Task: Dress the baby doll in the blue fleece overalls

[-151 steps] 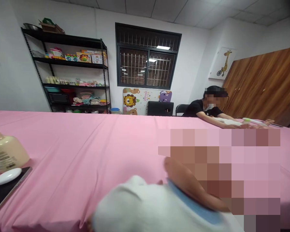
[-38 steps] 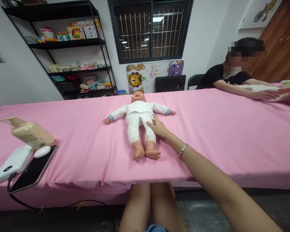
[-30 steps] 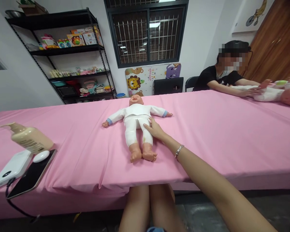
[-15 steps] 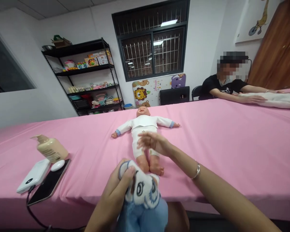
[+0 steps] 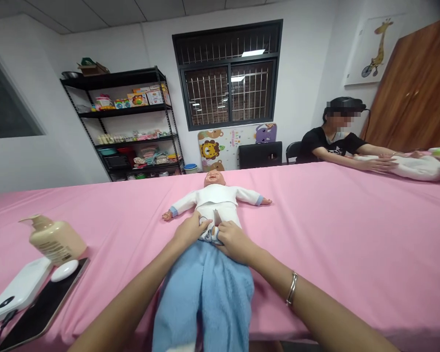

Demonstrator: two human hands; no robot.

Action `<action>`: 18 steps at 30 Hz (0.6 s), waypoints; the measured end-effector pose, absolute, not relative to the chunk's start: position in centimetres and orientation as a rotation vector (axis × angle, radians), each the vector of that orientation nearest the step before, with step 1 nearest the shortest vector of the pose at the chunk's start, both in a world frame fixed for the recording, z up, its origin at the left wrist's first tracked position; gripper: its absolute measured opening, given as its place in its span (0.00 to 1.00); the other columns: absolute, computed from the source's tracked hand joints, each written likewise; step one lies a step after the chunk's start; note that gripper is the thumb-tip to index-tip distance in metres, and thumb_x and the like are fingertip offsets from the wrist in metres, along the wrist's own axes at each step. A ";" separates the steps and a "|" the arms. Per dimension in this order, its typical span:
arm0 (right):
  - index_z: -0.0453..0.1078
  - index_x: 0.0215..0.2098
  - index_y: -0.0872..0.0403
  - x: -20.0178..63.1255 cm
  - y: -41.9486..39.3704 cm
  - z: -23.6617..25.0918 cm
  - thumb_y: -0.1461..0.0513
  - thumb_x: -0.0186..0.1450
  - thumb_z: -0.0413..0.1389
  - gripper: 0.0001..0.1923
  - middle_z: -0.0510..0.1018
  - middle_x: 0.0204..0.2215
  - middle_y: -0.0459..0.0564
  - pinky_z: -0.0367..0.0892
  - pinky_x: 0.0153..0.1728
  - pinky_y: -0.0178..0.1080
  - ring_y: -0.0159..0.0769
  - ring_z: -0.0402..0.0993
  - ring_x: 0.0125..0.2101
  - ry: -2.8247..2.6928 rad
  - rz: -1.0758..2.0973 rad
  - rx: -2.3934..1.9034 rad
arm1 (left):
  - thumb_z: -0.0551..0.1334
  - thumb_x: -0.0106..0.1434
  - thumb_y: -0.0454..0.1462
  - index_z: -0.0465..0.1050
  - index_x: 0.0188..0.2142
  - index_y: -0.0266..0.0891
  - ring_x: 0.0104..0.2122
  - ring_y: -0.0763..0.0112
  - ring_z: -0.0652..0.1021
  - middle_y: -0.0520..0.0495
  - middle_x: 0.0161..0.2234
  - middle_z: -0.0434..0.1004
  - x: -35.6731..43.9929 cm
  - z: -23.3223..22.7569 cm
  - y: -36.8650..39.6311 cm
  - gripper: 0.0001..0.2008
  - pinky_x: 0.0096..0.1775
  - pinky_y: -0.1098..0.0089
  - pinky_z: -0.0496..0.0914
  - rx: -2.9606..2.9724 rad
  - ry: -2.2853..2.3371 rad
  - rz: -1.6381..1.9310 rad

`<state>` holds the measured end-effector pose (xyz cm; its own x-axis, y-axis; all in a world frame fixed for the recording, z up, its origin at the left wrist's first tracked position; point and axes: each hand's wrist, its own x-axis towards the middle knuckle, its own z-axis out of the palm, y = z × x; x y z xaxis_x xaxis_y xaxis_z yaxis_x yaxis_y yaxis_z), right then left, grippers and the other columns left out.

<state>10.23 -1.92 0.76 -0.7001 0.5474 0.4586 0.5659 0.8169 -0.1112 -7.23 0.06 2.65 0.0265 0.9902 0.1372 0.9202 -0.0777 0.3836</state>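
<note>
- A blue garment is pinched at its top edge by the left hand and the right hand, fingers closed on the cloth
- The garment is spread over the legs of a baby doll, which lies on its back mid-table on the pink sheet
- A beige pump bottle stands at the left; its contents cannot be seen and its label print is too small to be read
- Beside it a white power bank and a black phone are laid
- Boxes and toys are kept on a black shelf rack; their writing is illegible
</note>
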 end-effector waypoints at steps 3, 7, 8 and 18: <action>0.70 0.31 0.59 10.1 0.1 0.0 0.64 0.59 0.55 0.05 0.75 0.31 0.54 0.61 0.40 0.40 0.39 0.68 0.37 -2.498 -0.073 -0.957 | 0.46 0.62 0.51 0.62 0.44 0.35 0.35 0.56 0.75 0.39 0.35 0.75 -7.1 0.2 1.0 0.22 0.33 0.66 0.64 2.070 2.003 0.717; 0.71 0.34 0.61 10.1 2.0 -0.3 0.64 0.61 0.52 0.08 0.75 0.32 0.57 0.62 0.40 0.41 0.41 0.69 0.36 -2.437 0.014 -1.141 | 0.46 0.62 0.52 0.66 0.42 0.34 0.41 0.61 0.73 0.41 0.41 0.74 -8.7 0.1 1.7 0.24 0.40 0.68 0.65 1.963 1.569 0.826; 0.70 0.35 0.61 10.1 2.1 -0.3 0.64 0.61 0.51 0.09 0.75 0.32 0.58 0.62 0.39 0.41 0.41 0.70 0.36 -2.423 0.033 -1.173 | 0.47 0.61 0.54 0.67 0.41 0.34 0.41 0.61 0.73 0.41 0.42 0.74 -9.5 0.5 1.6 0.26 0.41 0.69 0.65 1.927 1.473 0.752; 0.70 0.32 0.56 11.3 -0.8 0.2 0.60 0.61 0.50 0.10 0.76 0.32 0.53 0.61 0.46 0.45 0.41 0.69 0.36 -2.261 0.419 -0.898 | 0.69 0.44 0.45 0.72 0.37 0.36 0.41 0.62 0.74 0.48 0.38 0.76 -11.2 2.7 -0.8 0.22 0.45 0.66 0.67 1.622 1.009 0.137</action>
